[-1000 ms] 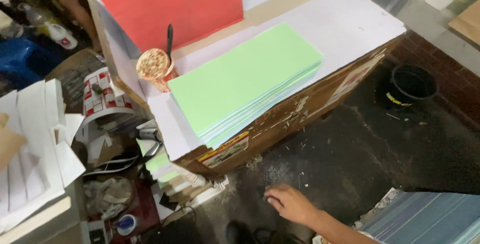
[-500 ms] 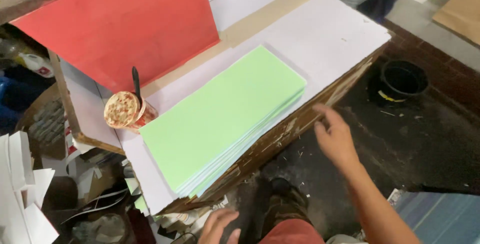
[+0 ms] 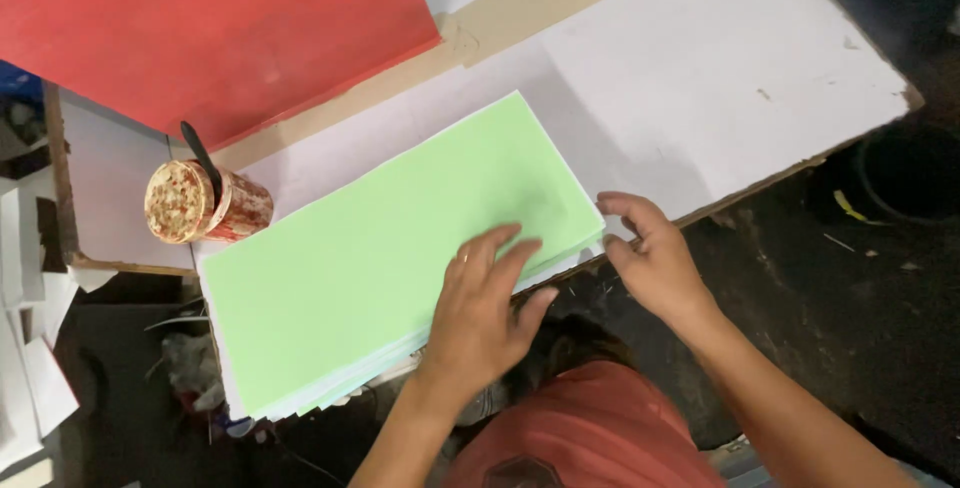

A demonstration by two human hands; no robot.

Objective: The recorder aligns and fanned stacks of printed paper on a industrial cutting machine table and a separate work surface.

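A stack of light green paper sheets [image 3: 380, 248] lies slanted on a white-topped work table [image 3: 720, 78]. My left hand [image 3: 485, 298] rests flat on the stack's near edge, fingers spread over the top sheet. My right hand [image 3: 650, 253] is at the stack's right corner, its fingers curled around the edge of the sheets. A round tin [image 3: 195, 206] crusted with dried paste stands just left of the stack, with a black brush handle sticking out of it.
A large red sheet [image 3: 210, 28] covers the table's far left. A strip of brown cardboard [image 3: 520, 13] runs across the top. White paper pieces [image 3: 25, 278] pile up at the left. A black bucket [image 3: 905, 173] stands on the dark floor at the right.
The view has swung over the table. Both my hands rose from below the table edge and landed on the green stack, the left flat on it, the right at its corner.
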